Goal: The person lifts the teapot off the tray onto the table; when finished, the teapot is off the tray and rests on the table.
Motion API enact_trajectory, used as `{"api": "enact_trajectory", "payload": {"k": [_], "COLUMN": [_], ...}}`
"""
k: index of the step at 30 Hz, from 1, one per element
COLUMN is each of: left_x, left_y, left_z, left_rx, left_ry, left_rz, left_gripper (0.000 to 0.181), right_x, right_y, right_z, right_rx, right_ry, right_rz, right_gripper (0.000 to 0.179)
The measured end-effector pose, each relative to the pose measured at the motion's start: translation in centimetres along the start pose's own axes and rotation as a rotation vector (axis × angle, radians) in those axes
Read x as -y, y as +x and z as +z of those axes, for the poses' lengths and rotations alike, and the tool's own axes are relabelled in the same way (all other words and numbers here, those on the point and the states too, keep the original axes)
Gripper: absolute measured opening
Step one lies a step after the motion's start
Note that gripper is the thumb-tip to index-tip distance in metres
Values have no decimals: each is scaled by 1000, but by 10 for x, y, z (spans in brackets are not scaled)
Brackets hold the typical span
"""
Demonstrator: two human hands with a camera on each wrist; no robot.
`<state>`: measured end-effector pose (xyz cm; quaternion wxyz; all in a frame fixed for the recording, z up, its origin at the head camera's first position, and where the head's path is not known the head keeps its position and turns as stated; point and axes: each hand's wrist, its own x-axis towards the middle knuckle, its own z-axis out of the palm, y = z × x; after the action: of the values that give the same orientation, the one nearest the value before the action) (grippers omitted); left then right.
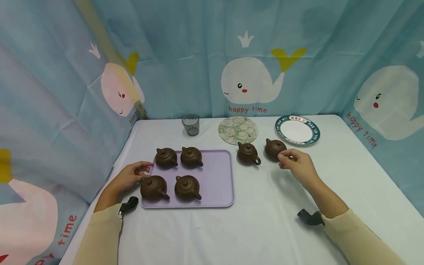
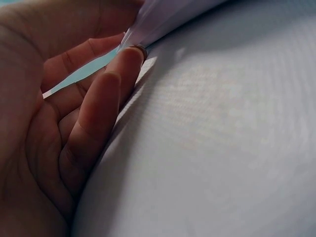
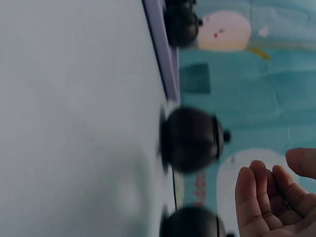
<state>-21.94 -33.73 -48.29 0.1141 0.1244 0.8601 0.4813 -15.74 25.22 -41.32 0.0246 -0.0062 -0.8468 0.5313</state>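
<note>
My left hand point(image 1: 130, 174) is at the left edge of a lilac tray point(image 1: 216, 180). In the left wrist view its thumb and fingertips pinch the tray's rim point(image 2: 165, 19). Several brown clay teapots stand on the tray, among them a front-left teapot point(image 1: 153, 188) close beside the left hand and a front-right teapot point(image 1: 187, 188). Off the tray, two more stand on the table: a middle teapot point(image 1: 247, 154) and a right teapot point(image 1: 274, 149). My right hand point(image 1: 299, 165) hovers by the right teapot, overlapping it in the head view. Seen from the right wrist, its loosely bent fingers point(image 3: 264, 202) hold nothing.
Along the back of the white-covered table point(image 1: 258, 217) stand a grey glass point(image 1: 190, 126), a round patterned mat point(image 1: 237, 130) and a plate with a green rim point(image 1: 298, 130). A blue whale-print curtain point(image 1: 185, 81) hangs behind and at both sides.
</note>
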Motion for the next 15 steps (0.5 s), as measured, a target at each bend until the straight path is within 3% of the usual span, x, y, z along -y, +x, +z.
{"api": "enact_trajectory", "payload": {"k": [4,12,15], "left_x": [0,-3,-15], "left_y": [-1,-2,-5], "left_z": [0,2,2], "left_rx": [0,2,3], "left_ry": [-10,14,21], "left_rz": [-5,-7,-23], "left_gripper": [53,53,52], "right_x": [10,24,30], "right_y": [-3,-11,-14], "right_z": [33,105,127], "right_rx": [91,294,347], "right_ry": [59,95,120], "right_rz": [-87,-148,-180], "right_gripper": [25,17,16]}}
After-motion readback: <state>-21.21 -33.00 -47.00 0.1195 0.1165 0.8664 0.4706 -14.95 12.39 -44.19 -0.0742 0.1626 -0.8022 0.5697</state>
